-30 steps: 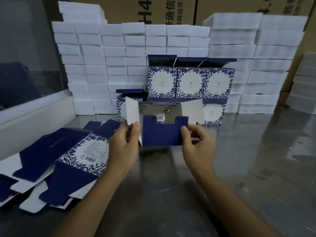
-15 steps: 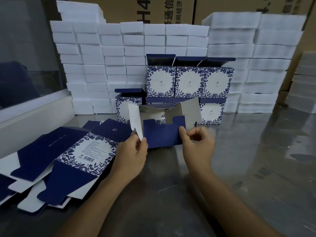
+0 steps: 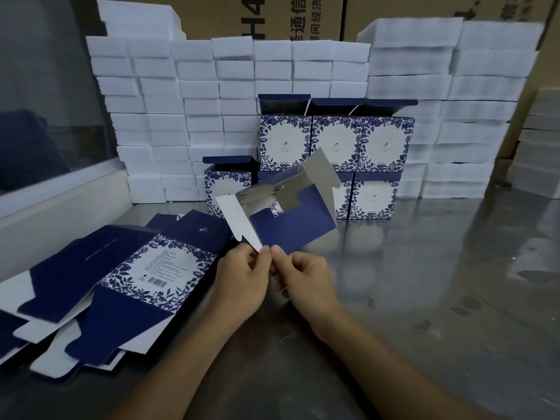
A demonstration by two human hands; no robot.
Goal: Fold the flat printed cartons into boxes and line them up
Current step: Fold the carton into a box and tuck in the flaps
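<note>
I hold a half-opened blue and white carton (image 3: pixel 295 225) tilted above the table, its bottom flaps spread open toward me. My left hand (image 3: pixel 242 283) pinches the white side flap near its lower corner. My right hand (image 3: pixel 306 280) pinches the navy flap's lower edge right beside it, the fingertips of both hands almost touching. Flat printed cartons (image 3: pixel 121 280) lie fanned in a pile on the left. Folded boxes (image 3: pixel 336 144) with floral fronts stand in two stacked rows at the back, lids up.
The metal table (image 3: pixel 439 283) stretches right and forward of my hands. White foam blocks (image 3: pixel 169 110) are stacked as a wall behind the boxes, with taller stacks (image 3: pixel 472 95) on the right. Brown shipping cartons (image 3: pixel 272 16) stand behind. A glass partition (image 3: pixel 45 101) runs along the left.
The carton has tipped, its right side rising. My right hand slid from the carton's right edge to the lower left corner beside my left hand, and both hands sank toward the table.
</note>
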